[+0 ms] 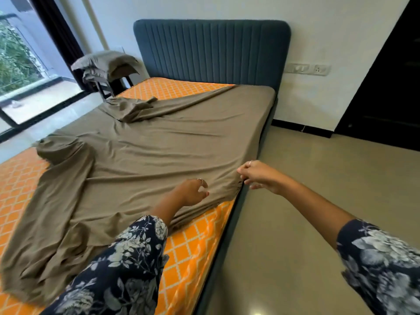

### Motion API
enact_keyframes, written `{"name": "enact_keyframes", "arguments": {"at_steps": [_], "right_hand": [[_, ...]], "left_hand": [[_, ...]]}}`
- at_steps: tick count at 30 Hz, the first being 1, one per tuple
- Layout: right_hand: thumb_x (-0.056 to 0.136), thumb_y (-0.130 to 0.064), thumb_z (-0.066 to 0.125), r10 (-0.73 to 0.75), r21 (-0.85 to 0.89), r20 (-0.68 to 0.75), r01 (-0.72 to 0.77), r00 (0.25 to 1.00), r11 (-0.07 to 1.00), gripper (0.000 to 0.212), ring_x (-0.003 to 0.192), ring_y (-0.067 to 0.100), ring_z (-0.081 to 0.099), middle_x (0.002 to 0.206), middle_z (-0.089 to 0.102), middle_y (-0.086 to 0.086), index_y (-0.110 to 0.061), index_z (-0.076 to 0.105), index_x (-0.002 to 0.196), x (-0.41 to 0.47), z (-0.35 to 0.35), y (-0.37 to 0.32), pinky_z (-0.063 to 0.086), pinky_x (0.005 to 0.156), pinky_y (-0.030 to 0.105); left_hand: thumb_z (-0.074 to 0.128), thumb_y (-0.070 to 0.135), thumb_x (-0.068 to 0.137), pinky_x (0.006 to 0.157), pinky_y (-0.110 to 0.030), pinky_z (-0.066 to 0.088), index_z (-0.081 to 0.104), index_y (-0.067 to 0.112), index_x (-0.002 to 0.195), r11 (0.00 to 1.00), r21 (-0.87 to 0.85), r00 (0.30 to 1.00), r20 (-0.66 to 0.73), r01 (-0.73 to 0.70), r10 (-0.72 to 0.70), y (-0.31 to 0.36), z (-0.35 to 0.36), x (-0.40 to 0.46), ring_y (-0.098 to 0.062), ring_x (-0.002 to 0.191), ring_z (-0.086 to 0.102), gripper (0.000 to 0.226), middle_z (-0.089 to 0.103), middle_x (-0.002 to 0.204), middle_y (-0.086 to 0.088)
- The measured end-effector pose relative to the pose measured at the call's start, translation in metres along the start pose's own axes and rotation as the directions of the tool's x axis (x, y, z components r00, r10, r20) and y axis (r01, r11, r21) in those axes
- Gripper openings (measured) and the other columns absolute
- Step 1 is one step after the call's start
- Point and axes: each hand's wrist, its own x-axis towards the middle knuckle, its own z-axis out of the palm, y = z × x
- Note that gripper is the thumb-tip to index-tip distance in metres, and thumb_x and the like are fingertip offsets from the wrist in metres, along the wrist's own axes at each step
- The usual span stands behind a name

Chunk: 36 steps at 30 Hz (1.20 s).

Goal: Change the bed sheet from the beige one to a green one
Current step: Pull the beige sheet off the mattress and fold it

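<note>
Partly stripped: beige sheet [145,151] on orange mattress [193,246]; right hand [256,176] pinches edge, left hand [193,193] loose.

The sheet [145,151] lies loose on the mattress [191,251], which shows bare at the near corner, the left side and the far left corner. The headboard [211,51] stands behind the mattress, against the wall. A chair [106,85] with folded cloth [102,64] on it stands left of the headboard, before the window [20,60]. The floor [318,201] lies right of the bed. The right hand [256,176] is at the sheet's right edge, the left hand [193,192] just left of it.
</note>
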Motion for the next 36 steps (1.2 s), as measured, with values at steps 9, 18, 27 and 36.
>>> {"name": "enact_keyframes", "arguments": {"at_steps": [9, 18, 27, 36], "right_hand": [[0.098, -0.032, 0.048, 0.066, -0.103, 0.040, -0.061, 0.997, 0.993, 0.022, 0.082, 0.017, 0.053, 0.094, 0.057, 0.005, -0.013, 0.059, 0.102, 0.116, -0.109, -0.013, 0.043, 0.064, 0.026], [0.098, -0.033, 0.047, 0.016, -0.118, -0.053, -0.022, 0.998, 0.993, 0.023, 0.089, 0.018, 0.057, 0.105, 0.061, 0.007, -0.015, 0.056, 0.109, 0.256, -0.257, -0.066, 0.048, 0.069, 0.027], [0.098, -0.031, 0.045, 0.053, -0.138, -0.043, -0.059, 0.998, 0.989, 0.027, 0.089, 0.017, 0.058, 0.101, 0.061, 0.005, -0.013, 0.057, 0.113, 0.421, -0.410, -0.067, 0.047, 0.071, 0.028], [0.095, -0.027, 0.046, 0.033, -0.238, -0.108, -0.058, 0.994, 0.970, 0.023, 0.080, 0.015, 0.054, 0.091, 0.059, 0.001, -0.010, 0.060, 0.104, 0.610, -0.530, -0.068, 0.041, 0.067, 0.026]], "left_hand": [[0.048, 0.031, 0.099, 0.104, -0.029, 0.032, 0.047, 0.009, 0.136, 0.996, 0.082, 0.992, 0.123, -0.039, 0.028, 0.055, -0.067, 0.152, -0.026, 0.132, 0.041, 0.043, 0.045, 0.144, -0.011], [0.047, 0.033, 0.098, 0.103, -0.031, 0.036, 0.045, 0.011, 0.138, 0.979, 0.140, 0.987, 0.084, -0.147, 0.136, 0.139, -0.165, 0.348, -0.029, 0.128, 0.044, 0.045, 0.048, 0.140, -0.013], [0.047, 0.034, 0.099, 0.107, -0.034, 0.033, 0.040, 0.012, 0.141, 0.985, 0.114, 0.989, 0.089, -0.126, 0.117, 0.232, -0.221, 0.557, -0.026, 0.131, 0.041, 0.048, 0.044, 0.144, -0.011], [0.050, 0.034, 0.097, 0.109, -0.048, 0.032, 0.027, 0.013, 0.148, 0.999, 0.029, 0.998, -0.056, 0.026, -0.024, 0.248, -0.255, 0.740, -0.031, 0.137, 0.031, 0.060, 0.027, 0.153, -0.005]]}}
